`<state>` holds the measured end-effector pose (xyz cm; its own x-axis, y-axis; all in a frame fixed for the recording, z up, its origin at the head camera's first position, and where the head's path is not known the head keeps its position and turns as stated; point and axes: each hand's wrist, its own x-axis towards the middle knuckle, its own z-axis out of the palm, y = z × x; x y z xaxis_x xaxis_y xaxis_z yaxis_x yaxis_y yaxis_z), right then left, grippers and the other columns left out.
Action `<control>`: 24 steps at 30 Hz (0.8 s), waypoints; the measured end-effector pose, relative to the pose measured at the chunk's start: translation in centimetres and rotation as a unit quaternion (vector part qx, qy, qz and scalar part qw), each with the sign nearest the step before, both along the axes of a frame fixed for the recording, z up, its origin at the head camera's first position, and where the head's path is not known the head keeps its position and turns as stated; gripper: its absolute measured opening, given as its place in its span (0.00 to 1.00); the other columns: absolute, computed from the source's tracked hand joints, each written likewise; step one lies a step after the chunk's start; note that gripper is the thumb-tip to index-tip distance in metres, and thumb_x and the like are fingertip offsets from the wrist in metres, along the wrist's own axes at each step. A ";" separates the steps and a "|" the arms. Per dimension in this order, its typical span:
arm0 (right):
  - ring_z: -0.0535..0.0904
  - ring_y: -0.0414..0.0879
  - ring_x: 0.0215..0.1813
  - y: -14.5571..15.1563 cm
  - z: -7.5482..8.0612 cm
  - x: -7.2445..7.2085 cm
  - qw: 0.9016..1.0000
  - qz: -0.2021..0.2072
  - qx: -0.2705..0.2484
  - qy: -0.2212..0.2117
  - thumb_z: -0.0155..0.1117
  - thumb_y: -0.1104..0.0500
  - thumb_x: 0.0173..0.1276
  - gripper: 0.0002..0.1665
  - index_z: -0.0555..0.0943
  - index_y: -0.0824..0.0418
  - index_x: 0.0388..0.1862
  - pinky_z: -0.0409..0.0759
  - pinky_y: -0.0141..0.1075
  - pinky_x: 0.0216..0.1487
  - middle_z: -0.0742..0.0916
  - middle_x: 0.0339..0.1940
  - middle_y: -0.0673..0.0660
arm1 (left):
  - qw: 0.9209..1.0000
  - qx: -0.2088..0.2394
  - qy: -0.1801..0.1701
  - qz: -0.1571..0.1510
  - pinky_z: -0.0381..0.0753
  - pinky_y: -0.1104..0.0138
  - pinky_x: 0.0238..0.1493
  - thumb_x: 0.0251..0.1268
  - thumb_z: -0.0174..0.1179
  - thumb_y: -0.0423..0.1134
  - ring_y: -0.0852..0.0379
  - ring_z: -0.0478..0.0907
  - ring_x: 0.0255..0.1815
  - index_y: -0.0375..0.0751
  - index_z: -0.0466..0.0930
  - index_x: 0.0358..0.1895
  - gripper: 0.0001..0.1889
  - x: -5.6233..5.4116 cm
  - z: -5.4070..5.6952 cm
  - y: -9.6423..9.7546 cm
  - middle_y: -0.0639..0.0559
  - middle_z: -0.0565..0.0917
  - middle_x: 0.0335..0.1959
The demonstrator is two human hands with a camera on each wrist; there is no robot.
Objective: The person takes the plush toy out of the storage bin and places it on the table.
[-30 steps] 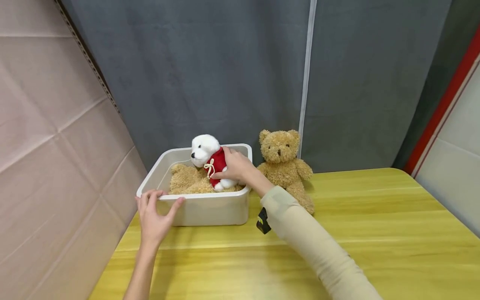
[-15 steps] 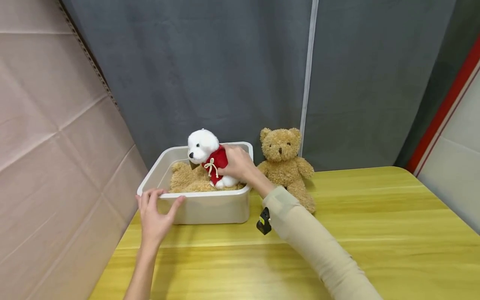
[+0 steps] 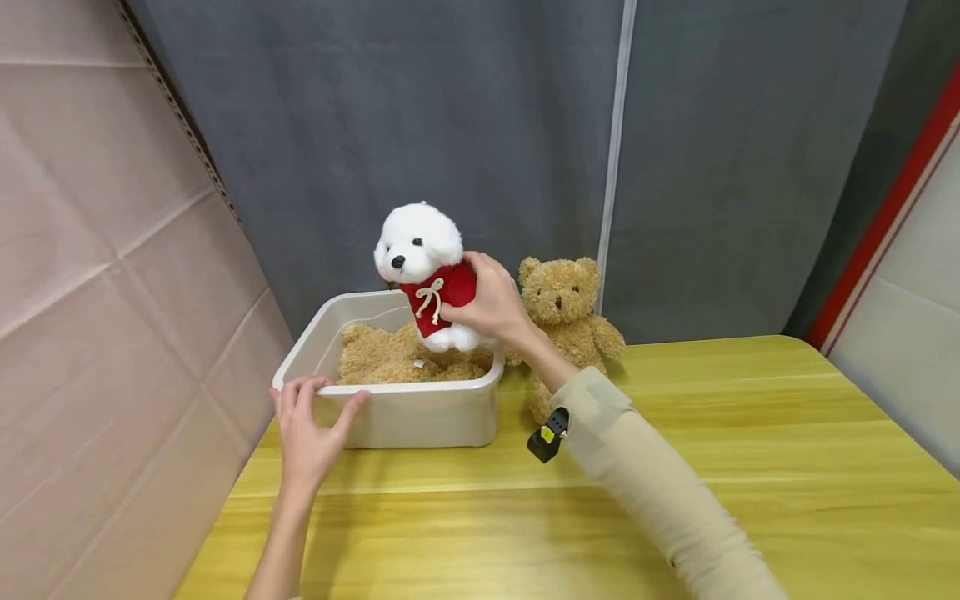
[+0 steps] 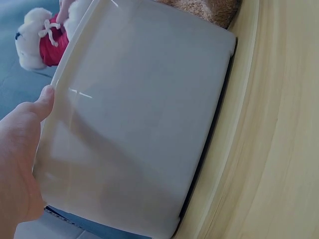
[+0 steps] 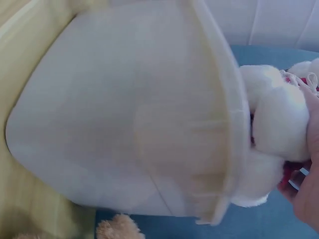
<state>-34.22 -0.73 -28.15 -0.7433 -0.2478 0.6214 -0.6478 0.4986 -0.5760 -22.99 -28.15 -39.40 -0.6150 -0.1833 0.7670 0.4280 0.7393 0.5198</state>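
Observation:
My right hand [image 3: 491, 304] grips a white plush dog [image 3: 417, 243] by its red top, which has a cream bow. The dog hangs upright over the right part of a light plastic bin [image 3: 420, 421]. In the right wrist view the dog's white legs [image 5: 281, 117] are beside the bin's rim. My left hand [image 3: 309, 433] grips the bin's front left rim, thumb outside and fingertips over the edge; the left wrist view shows the thumb [image 4: 46, 99] at the rim. Inside the bin lies a tan curly plush toy [image 3: 382, 357], partly hidden by the front wall.
A tan teddy bear [image 3: 558, 300] sits right of the bin, partly behind my right forearm. The wooden table [image 3: 750, 433] extends to the right. A grey curtain [image 3: 450, 125] hangs behind, and a pale fabric wall [image 3: 135, 333] stands close on the left.
My right hand has lifted the plush dog up out of the bin, and the dog has turned more toward the camera. The left hand and bin have stayed in place.

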 end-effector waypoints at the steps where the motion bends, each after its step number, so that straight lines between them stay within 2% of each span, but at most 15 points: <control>1: 0.78 0.51 0.54 0.3 0.3 0.2 1.000 0.002 -0.008 0.001 0.78 0.56 0.50 0.42 0.75 0.66 0.64 0.81 0.41 0.54 0.82 0.55 0.58 | 1.000 0.000 0.001 0.000 0.30 0.42 0.78 0.46 0.79 0.36 0.33 0.69 0.58 0.29 0.77 0.45 0.25 0.0 0.0 0.0 0.34 0.74 0.47; 7: 0.79 0.51 0.50 2.3 1.0 0.9 0.998 0.017 -0.054 -0.005 0.78 0.59 0.48 0.40 0.75 0.67 0.62 0.83 0.40 0.49 0.82 0.52 0.59 | 1.000 0.000 0.006 0.001 0.31 0.42 0.78 0.45 0.79 0.36 0.33 0.69 0.58 0.30 0.77 0.45 0.25 -0.3 0.0 -0.1 0.35 0.74 0.46; 12: 0.79 0.51 0.50 4.2 1.5 1.6 0.996 0.032 -0.083 0.009 0.78 0.61 0.48 0.39 0.76 0.68 0.60 0.84 0.41 0.49 0.83 0.51 0.60 | 1.000 0.001 0.008 0.001 0.31 0.42 0.78 0.44 0.80 0.36 0.33 0.69 0.57 0.30 0.77 0.44 0.25 -0.4 -0.1 -0.1 0.35 0.73 0.46; 19: 0.81 0.52 0.45 7.5 1.8 3.1 0.997 0.021 -0.067 0.025 0.77 0.62 0.50 0.34 0.77 0.68 0.57 0.84 0.43 0.43 0.84 0.48 0.61 | 1.000 0.004 0.000 0.004 0.30 0.44 0.79 0.45 0.80 0.36 0.33 0.69 0.58 0.29 0.78 0.45 0.25 -0.3 -0.1 -0.2 0.35 0.73 0.47; 24: 0.80 0.54 0.46 9.8 1.0 3.9 0.998 -0.011 -0.054 0.009 0.78 0.63 0.49 0.34 0.77 0.67 0.56 0.82 0.44 0.44 0.85 0.47 0.61 | 1.000 0.002 -0.001 0.002 0.30 0.44 0.79 0.46 0.80 0.36 0.34 0.69 0.58 0.29 0.78 0.46 0.25 -0.4 0.0 -0.3 0.36 0.73 0.46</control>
<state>-30.36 9.06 -27.16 -0.7360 -0.1631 0.6570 -0.6484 0.4489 -0.6149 -23.43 -28.49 -39.42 -0.6159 -0.1888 0.7648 0.4234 0.7394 0.5235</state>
